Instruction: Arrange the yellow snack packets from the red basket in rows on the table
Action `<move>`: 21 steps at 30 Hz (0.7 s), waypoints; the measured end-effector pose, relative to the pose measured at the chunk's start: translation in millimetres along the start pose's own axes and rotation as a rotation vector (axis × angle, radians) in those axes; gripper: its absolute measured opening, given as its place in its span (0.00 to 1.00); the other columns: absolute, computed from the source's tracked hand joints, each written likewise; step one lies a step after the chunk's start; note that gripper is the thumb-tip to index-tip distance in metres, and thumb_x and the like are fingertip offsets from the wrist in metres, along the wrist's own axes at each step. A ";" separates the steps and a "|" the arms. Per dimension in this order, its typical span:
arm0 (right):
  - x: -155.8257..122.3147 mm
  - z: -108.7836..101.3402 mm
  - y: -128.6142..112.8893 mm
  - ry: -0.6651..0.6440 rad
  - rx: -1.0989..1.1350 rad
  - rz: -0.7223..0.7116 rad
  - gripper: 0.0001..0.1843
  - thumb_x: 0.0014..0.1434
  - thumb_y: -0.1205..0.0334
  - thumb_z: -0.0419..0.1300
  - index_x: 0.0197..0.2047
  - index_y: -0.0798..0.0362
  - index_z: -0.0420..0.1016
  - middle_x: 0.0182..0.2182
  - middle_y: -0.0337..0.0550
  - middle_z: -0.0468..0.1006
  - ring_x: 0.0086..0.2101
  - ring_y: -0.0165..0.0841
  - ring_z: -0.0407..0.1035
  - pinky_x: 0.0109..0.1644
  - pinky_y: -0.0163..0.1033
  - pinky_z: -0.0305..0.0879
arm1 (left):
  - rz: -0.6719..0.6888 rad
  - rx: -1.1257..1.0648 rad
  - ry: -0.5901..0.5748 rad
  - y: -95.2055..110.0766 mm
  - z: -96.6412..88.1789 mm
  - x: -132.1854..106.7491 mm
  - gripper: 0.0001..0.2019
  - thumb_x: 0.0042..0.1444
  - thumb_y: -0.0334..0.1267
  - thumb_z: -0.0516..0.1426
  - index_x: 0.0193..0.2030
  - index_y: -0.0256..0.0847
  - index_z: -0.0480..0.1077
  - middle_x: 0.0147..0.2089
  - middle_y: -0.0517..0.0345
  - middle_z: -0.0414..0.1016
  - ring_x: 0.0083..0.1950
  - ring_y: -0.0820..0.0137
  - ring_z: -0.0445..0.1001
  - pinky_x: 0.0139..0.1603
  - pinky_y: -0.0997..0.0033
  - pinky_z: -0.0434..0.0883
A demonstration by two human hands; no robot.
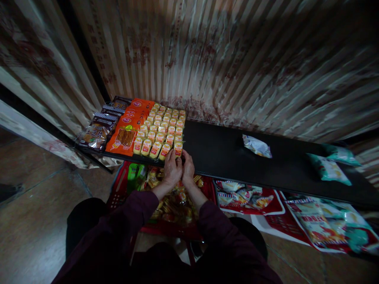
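Note:
Both my hands are together at the front edge of a black shelf [225, 154]. My left hand [172, 169] and my right hand [187, 167] have their fingers curled, side by side, touching a small yellow snack packet [178, 150] at the front right corner of several rows of small yellow packets [161, 128]. Whether either hand grips that packet is hard to see. Orange snack packs [130, 126] lie left of the rows, dark packs [99, 128] further left. Below my wrists sits a red basket [118, 189] full of packets.
A lone white packet [257, 146] lies mid-shelf and green-white bags [328, 167] at its right end. Large snack bags [322, 223] and red-white packs [245, 199] lie on the floor below the shelf. A striped wall [237, 59] stands behind.

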State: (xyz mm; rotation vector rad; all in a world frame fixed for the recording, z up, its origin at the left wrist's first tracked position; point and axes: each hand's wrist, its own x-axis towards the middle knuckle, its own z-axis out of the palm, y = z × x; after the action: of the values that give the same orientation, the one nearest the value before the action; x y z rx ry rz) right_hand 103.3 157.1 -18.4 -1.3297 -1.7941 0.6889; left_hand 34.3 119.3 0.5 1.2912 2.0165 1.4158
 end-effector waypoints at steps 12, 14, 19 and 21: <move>0.6 -0.5 -2.9 -0.012 -0.069 0.028 0.23 0.56 0.64 0.48 0.55 0.52 0.68 0.42 0.48 0.71 0.40 0.36 0.66 0.47 0.42 0.65 | -0.022 0.036 -0.021 1.8 -0.5 -0.3 0.22 0.59 0.37 0.47 0.58 0.30 0.65 0.64 0.40 0.62 0.67 0.60 0.57 0.67 0.57 0.56; 0.4 -0.4 -3.5 -0.019 -0.082 0.036 0.24 0.56 0.65 0.48 0.56 0.52 0.67 0.43 0.47 0.71 0.41 0.36 0.66 0.47 0.42 0.65 | -0.024 0.037 -0.024 1.3 0.0 -0.3 0.23 0.59 0.37 0.47 0.59 0.31 0.64 0.64 0.40 0.61 0.67 0.60 0.57 0.68 0.57 0.55; 0.0 0.4 -3.0 -0.029 -0.087 0.051 0.25 0.56 0.64 0.48 0.58 0.51 0.65 0.43 0.47 0.69 0.41 0.36 0.66 0.47 0.42 0.65 | -0.019 0.038 -0.026 0.8 0.8 0.0 0.23 0.59 0.37 0.46 0.59 0.30 0.63 0.64 0.40 0.61 0.67 0.60 0.56 0.68 0.58 0.54; 0.0 0.7 -2.2 -0.026 -0.077 0.039 0.25 0.56 0.64 0.48 0.58 0.51 0.65 0.44 0.47 0.69 0.41 0.36 0.66 0.47 0.41 0.65 | -0.017 0.035 -0.022 0.6 1.2 -0.5 0.23 0.59 0.37 0.46 0.60 0.30 0.63 0.65 0.40 0.60 0.67 0.60 0.56 0.68 0.57 0.54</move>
State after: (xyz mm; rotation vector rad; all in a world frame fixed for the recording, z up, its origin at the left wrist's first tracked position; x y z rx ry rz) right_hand 101.6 156.4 -17.1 -1.4163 -1.8364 0.6668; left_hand 35.6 119.6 0.5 1.2957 2.0414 1.3588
